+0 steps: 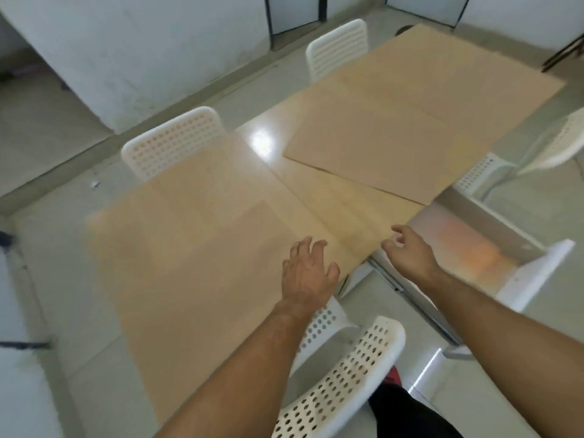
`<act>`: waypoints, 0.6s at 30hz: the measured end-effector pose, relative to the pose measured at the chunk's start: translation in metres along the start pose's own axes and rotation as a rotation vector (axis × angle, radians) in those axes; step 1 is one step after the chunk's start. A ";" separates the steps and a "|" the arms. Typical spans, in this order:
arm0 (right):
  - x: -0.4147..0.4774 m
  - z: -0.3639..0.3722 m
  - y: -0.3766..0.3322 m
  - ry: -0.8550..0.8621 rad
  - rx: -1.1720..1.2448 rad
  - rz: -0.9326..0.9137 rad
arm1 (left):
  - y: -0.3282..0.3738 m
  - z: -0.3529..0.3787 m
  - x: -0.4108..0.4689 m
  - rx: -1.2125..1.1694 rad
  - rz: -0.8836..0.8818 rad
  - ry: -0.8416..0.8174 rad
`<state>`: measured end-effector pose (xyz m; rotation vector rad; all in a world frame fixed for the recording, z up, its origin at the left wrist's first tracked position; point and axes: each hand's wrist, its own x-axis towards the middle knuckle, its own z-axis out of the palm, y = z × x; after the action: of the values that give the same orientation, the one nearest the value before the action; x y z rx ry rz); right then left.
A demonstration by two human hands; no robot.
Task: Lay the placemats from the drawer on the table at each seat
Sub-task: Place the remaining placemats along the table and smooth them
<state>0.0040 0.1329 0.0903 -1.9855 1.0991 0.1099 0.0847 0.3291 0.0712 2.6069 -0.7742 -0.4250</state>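
Several tan placemats lie on the glossy white table (262, 137). The nearest one (189, 263) covers the near-left part, and my left hand (308, 273) hovers over its right edge with fingers spread, holding nothing. A second placemat (347, 207) lies slanted in the middle; my right hand (407, 251) is at its near corner by the table edge, fingers loosely apart. Two more placemats (379, 137) (458, 67) lie farther away, overlapping. To the right an open drawer (474, 248) with a white front sticks out from under the table. The picture is blurred.
White perforated chairs stand around the table: one on the far left side (173, 143), one at the far end (338, 45), one on the right (562, 143), and one right below my arms (341, 374). A white wall runs along the left.
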 end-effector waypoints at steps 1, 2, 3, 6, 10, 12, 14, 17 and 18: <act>0.011 -0.013 0.009 0.016 0.081 0.050 | 0.014 0.006 0.009 0.005 0.025 -0.004; 0.023 -0.025 0.016 0.026 0.160 0.096 | 0.028 0.011 0.019 0.010 0.049 -0.014; 0.036 -0.035 0.025 0.033 0.242 0.145 | 0.043 0.018 0.029 0.014 0.065 -0.029; 0.074 -0.060 0.049 0.038 0.437 0.258 | 0.086 0.038 0.062 0.035 0.090 -0.073; 0.120 -0.085 0.063 -0.039 0.531 0.322 | 0.140 0.065 0.107 0.062 0.113 -0.099; 0.141 -0.096 0.066 -0.057 0.556 0.343 | 0.161 0.078 0.132 0.088 0.130 -0.116; 0.158 -0.102 0.071 -0.084 0.571 0.352 | 0.179 0.090 0.156 0.121 0.139 -0.135; 0.180 -0.107 0.079 -0.130 0.604 0.366 | 0.201 0.110 0.188 0.183 0.144 -0.185; 0.187 -0.107 0.081 -0.155 0.610 0.366 | 0.205 0.116 0.198 0.199 0.137 -0.186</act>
<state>0.0265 -0.0865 0.0257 -1.2087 1.2086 0.1030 0.1049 0.0256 0.0253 2.7003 -1.1010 -0.5824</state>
